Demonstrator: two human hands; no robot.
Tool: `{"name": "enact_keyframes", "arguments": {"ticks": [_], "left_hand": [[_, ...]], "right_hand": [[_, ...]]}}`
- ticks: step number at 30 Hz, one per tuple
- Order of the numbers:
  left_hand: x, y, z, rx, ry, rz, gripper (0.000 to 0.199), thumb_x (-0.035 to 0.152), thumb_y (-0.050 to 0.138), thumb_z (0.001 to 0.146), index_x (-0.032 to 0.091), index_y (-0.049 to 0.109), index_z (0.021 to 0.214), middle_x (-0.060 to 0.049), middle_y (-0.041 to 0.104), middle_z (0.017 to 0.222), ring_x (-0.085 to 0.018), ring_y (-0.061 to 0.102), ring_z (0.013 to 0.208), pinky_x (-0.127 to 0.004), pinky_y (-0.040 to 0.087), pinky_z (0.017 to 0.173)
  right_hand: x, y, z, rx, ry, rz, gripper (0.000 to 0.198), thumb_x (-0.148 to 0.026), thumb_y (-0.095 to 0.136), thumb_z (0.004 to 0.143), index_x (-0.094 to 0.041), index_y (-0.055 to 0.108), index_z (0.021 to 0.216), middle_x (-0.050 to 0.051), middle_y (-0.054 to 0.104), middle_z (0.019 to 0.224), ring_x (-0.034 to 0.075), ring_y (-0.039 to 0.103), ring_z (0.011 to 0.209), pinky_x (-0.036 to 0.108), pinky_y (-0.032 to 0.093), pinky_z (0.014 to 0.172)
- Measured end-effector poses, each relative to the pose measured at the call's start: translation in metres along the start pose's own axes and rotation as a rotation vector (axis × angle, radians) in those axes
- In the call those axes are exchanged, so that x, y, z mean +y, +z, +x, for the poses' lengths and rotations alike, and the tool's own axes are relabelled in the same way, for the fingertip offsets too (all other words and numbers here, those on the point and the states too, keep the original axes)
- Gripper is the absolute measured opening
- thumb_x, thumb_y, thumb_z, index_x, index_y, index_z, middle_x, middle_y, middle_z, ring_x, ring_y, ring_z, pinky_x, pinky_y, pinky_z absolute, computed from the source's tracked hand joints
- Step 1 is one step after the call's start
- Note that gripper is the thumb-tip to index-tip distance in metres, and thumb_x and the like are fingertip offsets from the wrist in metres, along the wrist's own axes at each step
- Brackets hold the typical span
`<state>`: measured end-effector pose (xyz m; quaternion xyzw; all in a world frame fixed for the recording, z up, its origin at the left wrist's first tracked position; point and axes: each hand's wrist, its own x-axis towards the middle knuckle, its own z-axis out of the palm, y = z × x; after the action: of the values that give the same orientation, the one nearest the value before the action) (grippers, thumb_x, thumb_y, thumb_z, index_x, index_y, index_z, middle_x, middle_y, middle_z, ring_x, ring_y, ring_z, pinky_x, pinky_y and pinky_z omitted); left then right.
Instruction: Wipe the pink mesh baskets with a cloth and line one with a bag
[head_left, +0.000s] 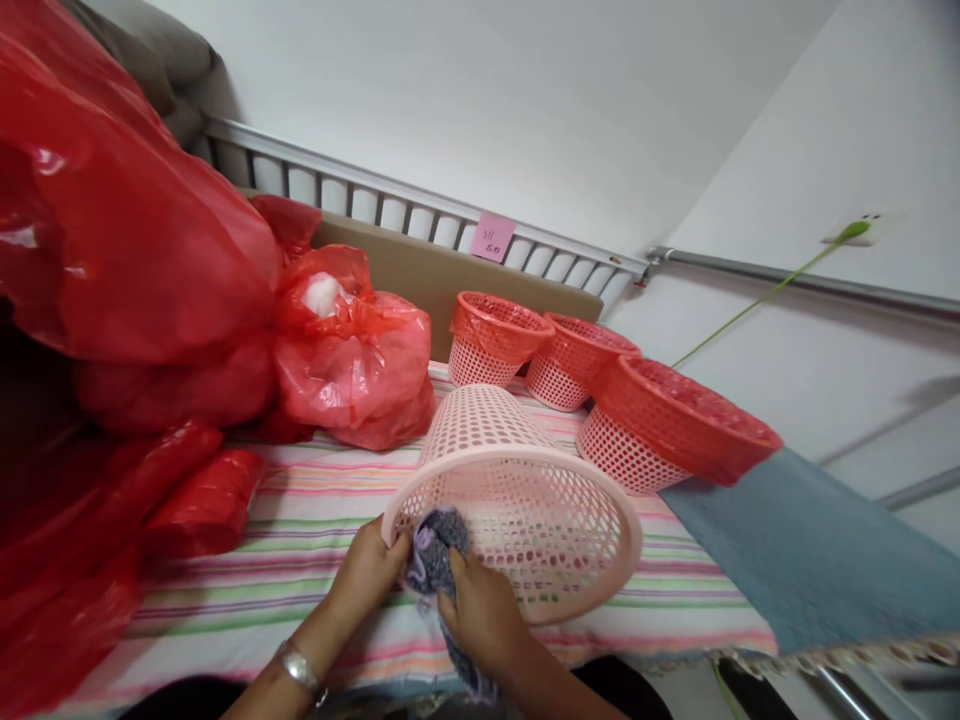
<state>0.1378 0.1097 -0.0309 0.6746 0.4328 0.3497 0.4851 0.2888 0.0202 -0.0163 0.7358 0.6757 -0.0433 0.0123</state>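
Note:
A pink perforated plastic basket (480,420) lies tipped on its side, its wide mouth facing me. My left hand (371,565) is closed on the basket's rim at the lower left. In my right hand (480,605) is a grey and purple cloth (442,535), pressed at the inside of the rim close to my left fingers. The cloth's tail hangs down below my right hand. A silver bracelet (300,670) is on my left wrist.
Three baskets lined with red plastic bags stand behind: a left one (491,340), a middle one (570,360) and a right one (660,420). Red bags (352,350) are heaped at left, beside a red roll (206,505). A striped cloth (315,560) covers the surface.

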Motion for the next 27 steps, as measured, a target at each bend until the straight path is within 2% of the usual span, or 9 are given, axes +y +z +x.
{"name": "enact_keyframes", "arguments": {"ticks": [3,8,10,14,17,19,21,23,27], "left_hand": [[0.004,-0.002,0.001,-0.010,0.029,0.003,0.023,0.027,0.045,0.078,0.014,0.061,0.068,-0.003,0.063,0.063,-0.018,0.058,0.060,-0.023,0.040,0.055],[0.003,-0.002,0.004,-0.028,0.054,-0.016,0.018,0.020,0.046,0.076,0.014,0.063,0.074,-0.005,0.066,0.069,-0.018,0.058,0.064,-0.023,0.042,0.060],[0.002,-0.002,0.005,-0.034,0.068,0.005,0.018,0.020,0.045,0.076,0.014,0.062,0.072,-0.004,0.065,0.066,-0.017,0.057,0.062,-0.022,0.041,0.058],[0.003,-0.005,0.005,-0.026,0.075,0.029,0.019,0.020,0.045,0.077,0.015,0.063,0.072,-0.003,0.065,0.066,-0.016,0.056,0.060,-0.022,0.040,0.057],[0.004,0.001,0.000,0.046,0.047,-0.040,0.017,0.024,0.051,0.076,0.015,0.064,0.085,-0.005,0.069,0.077,-0.018,0.061,0.070,-0.025,0.045,0.066],[0.001,0.013,-0.006,0.028,-0.012,-0.140,0.024,0.029,0.055,0.076,0.015,0.063,0.094,-0.007,0.070,0.081,-0.019,0.063,0.072,-0.026,0.048,0.067],[-0.005,0.027,-0.014,-0.069,-0.130,-0.227,0.029,0.039,0.053,0.078,0.014,0.062,0.089,-0.006,0.067,0.064,-0.017,0.061,0.055,-0.026,0.048,0.052],[-0.010,0.041,-0.019,-0.161,-0.244,-0.282,0.039,0.051,0.047,0.080,0.014,0.059,0.075,-0.001,0.055,0.043,-0.014,0.052,0.036,-0.023,0.042,0.038],[-0.019,0.052,-0.020,-0.198,-0.289,-0.370,0.052,0.065,0.044,0.074,0.015,0.054,0.068,0.001,0.050,0.036,-0.013,0.050,0.031,-0.021,0.042,0.035]], "right_hand": [[0.011,0.000,0.028,0.029,0.084,-0.015,0.029,-0.029,0.044,0.080,-0.018,0.057,0.103,0.010,0.067,0.091,0.025,0.065,0.080,0.031,0.046,0.067],[0.036,-0.007,0.109,0.128,0.196,-0.055,0.033,-0.029,0.043,0.084,-0.017,0.056,0.112,0.010,0.066,0.098,0.024,0.064,0.084,0.032,0.046,0.071],[0.045,-0.011,0.138,0.183,0.208,-0.047,0.034,-0.031,0.038,0.089,-0.020,0.056,0.116,0.010,0.063,0.113,0.024,0.059,0.101,0.034,0.043,0.083],[0.057,-0.013,0.171,0.279,0.207,-0.027,0.043,-0.034,0.022,0.096,-0.022,0.046,0.129,0.006,0.045,0.138,0.019,0.035,0.129,0.034,0.026,0.105],[0.063,-0.010,0.177,0.272,0.190,-0.019,0.042,-0.035,0.024,0.095,-0.022,0.051,0.125,0.004,0.048,0.135,0.017,0.035,0.129,0.031,0.020,0.108],[0.065,-0.009,0.176,0.254,0.178,-0.020,0.041,-0.036,0.027,0.095,-0.023,0.052,0.125,0.005,0.050,0.134,0.018,0.035,0.129,0.031,0.020,0.108],[0.066,-0.011,0.173,0.229,0.165,-0.023,0.040,-0.037,0.031,0.093,-0.023,0.052,0.125,0.005,0.050,0.134,0.019,0.035,0.129,0.031,0.021,0.107],[0.064,-0.012,0.165,0.186,0.164,-0.026,0.038,-0.036,0.035,0.091,-0.023,0.055,0.121,0.006,0.053,0.131,0.021,0.042,0.125,0.033,0.028,0.103],[0.049,-0.011,0.129,0.096,0.212,-0.034,0.036,-0.032,0.040,0.086,-0.016,0.058,0.112,0.013,0.066,0.105,0.026,0.063,0.095,0.035,0.046,0.079]]}}
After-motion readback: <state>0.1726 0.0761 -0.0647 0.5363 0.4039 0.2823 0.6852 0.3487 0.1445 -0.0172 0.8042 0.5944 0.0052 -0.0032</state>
